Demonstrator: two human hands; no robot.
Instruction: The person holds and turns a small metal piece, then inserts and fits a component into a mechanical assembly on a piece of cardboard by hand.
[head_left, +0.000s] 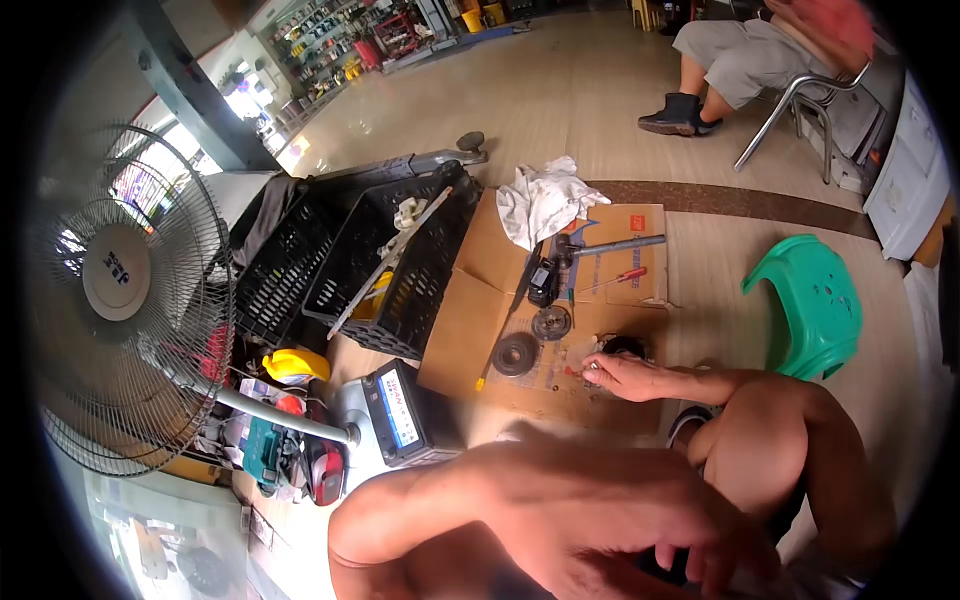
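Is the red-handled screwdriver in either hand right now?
No: the red-handled screwdriver lies on the cardboard, apart from both the right hand and the left hand.

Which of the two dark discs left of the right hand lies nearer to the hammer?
The upper-right disc in this view; the other disc lies lower left, farther from the hammer.
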